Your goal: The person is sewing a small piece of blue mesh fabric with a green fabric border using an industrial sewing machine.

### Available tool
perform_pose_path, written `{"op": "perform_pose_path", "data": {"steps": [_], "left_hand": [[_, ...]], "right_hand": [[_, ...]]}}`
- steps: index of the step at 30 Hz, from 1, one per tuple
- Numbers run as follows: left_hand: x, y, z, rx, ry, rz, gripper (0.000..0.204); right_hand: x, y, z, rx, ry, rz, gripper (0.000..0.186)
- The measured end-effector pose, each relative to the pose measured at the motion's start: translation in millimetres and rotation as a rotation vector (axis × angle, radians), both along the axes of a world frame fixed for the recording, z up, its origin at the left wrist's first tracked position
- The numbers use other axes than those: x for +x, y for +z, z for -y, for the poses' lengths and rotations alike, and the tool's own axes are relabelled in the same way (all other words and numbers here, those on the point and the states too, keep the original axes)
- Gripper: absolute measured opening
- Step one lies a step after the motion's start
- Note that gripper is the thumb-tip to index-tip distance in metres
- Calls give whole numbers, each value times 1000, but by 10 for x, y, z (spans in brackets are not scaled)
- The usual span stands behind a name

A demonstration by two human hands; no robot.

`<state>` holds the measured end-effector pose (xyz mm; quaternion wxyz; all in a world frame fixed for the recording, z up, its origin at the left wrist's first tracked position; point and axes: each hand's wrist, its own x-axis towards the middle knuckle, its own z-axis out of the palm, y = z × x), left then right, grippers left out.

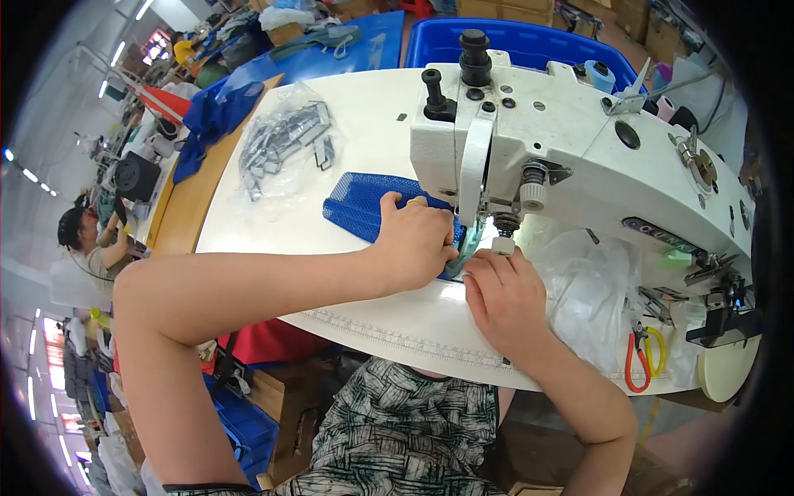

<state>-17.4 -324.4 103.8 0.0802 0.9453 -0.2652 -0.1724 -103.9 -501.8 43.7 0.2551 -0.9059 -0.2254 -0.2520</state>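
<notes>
A white sewing machine (571, 124) stands over the white table, its needle area just beyond my hands. Blue mesh fabric (357, 202) lies flat to the left of the needle and runs under my left hand (413, 240), whose bent fingers grip it near the presser foot. A teal strip (470, 248) shows at the fabric's edge, between both hands. Close by on the right, my right hand (506, 298) has its fingers bent together at the strip's near end, beneath the machine head. What its fingertips pinch, if anything, is hidden.
A clear bag of grey strap pieces (289, 140) rests at the table's left. To the right lie crumpled clear plastic bags (591, 289) and thread snips with red and yellow handles (641, 360). A blue crate (529, 41) stands behind the machine. Another person (91, 231) sits far left.
</notes>
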Motion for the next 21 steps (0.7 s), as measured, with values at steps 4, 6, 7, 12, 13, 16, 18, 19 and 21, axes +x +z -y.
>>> {"op": "perform_pose_path", "data": {"steps": [4,6,7,12,13,16,18,19,21], "left_hand": [[-107,-96,20,-195,111,74,8],[-137,-127,22,-200,107,84,9],[-141,-175,7,-215,66,140,8],[-207,-366,-57,-348,26,323,5],[-214,-353,-50,-400,108,256,7],[-165,-245,-35,-512,292,13,7],[-112,-152,-6,-572,394,-165,8],[-97,-108,25,-509,413,-201,10],[-72,-22,73,-445,429,-239,13]], "right_hand": [[-7,27,-17,5,-30,-25,27],[1,11,-11,-19,-14,13,25],[-3,-1,-11,-17,-13,15,25],[-13,-28,8,-1,1,-56,23],[-12,-38,15,-2,-5,-57,23],[-9,-8,-2,58,-1,-22,24],[-26,77,-25,82,20,-36,22],[-19,61,-21,84,19,-34,22],[2,-11,-5,9,33,17,20]]}}
